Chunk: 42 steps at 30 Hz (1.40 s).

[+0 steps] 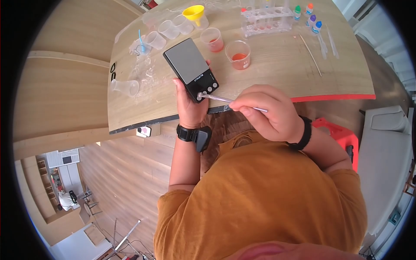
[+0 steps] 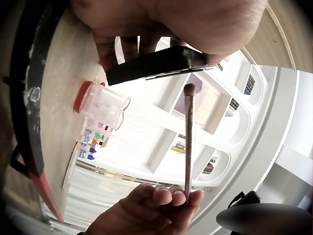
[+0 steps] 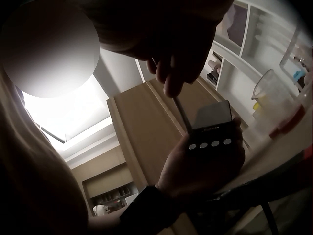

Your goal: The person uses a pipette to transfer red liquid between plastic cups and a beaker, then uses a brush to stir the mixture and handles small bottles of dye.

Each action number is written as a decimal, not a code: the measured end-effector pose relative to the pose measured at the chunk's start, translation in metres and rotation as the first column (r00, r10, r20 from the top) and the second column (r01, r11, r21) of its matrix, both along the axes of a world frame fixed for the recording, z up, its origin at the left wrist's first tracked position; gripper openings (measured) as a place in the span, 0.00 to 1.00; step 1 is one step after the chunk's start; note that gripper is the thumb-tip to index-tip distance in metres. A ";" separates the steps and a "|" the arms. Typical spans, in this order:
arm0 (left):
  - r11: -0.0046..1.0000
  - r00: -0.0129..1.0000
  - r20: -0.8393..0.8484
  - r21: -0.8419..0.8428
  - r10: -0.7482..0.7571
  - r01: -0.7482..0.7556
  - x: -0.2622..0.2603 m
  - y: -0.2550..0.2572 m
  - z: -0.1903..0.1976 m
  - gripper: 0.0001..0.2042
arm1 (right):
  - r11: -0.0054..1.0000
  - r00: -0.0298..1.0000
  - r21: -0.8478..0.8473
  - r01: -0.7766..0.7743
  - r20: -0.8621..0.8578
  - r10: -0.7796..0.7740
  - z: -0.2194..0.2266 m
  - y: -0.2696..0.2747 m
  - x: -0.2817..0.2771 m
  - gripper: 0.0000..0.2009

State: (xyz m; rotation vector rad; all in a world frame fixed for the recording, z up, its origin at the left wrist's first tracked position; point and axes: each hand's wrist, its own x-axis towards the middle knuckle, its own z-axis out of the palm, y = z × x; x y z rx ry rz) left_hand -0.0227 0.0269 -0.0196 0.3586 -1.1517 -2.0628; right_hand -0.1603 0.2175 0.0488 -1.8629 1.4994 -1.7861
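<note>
A black digital scale [image 1: 187,60] with a grey weighing plate and a row of round buttons lies tilted in my left hand [image 1: 193,112]. The thumb runs along one side of the scale, and fingertips show at its other side. My right hand [image 1: 269,112] pinches the thin handle of a soft brush [image 1: 219,99]. In the head view the bristles overlap the button at the scale's near corner. From the left wrist, the scale [image 2: 151,66] appears edge-on and the brush [image 2: 190,142] points up toward it. The four-sided plate and buttons also show in the right wrist view.
Beyond the scale stand two cups of reddish liquid [image 1: 241,61], several clear cups [image 1: 168,29] and a yellow funnel [image 1: 193,13]. A test-tube rack [image 1: 268,24], dropper bottles [image 1: 317,27] and a wooden stick [image 1: 310,55] lie toward the right. A clear flask [image 1: 126,87] rests on its side at left.
</note>
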 end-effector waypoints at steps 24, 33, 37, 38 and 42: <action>0.999 0.999 0.020 -0.018 -0.037 0.037 0.003 0.001 0.002 0.38 | 1.000 0.997 -0.009 0.009 -0.072 -0.010 -0.003 0.003 0.004 0.08; 0.989 0.999 -0.021 -0.147 -0.025 0.022 0.008 -0.003 -0.008 0.36 | 0.995 0.989 -0.094 0.023 -0.144 -0.037 0.006 0.012 0.001 0.09; 0.992 0.999 -0.049 -0.123 -0.013 0.007 0.007 -0.002 -0.008 0.36 | 0.991 0.951 -0.121 0.054 -0.298 -0.088 0.006 0.003 0.001 0.11; 0.990 0.999 -0.048 -0.139 0.013 -0.020 0.006 -0.001 -0.006 0.36 | 0.990 0.936 -0.124 0.070 -0.335 -0.108 0.005 0.002 0.001 0.12; 0.992 0.998 -0.052 -0.120 0.041 -0.047 0.007 -0.003 -0.010 0.35 | 0.995 0.918 -0.063 0.075 -0.386 -0.094 0.006 0.022 -0.006 0.12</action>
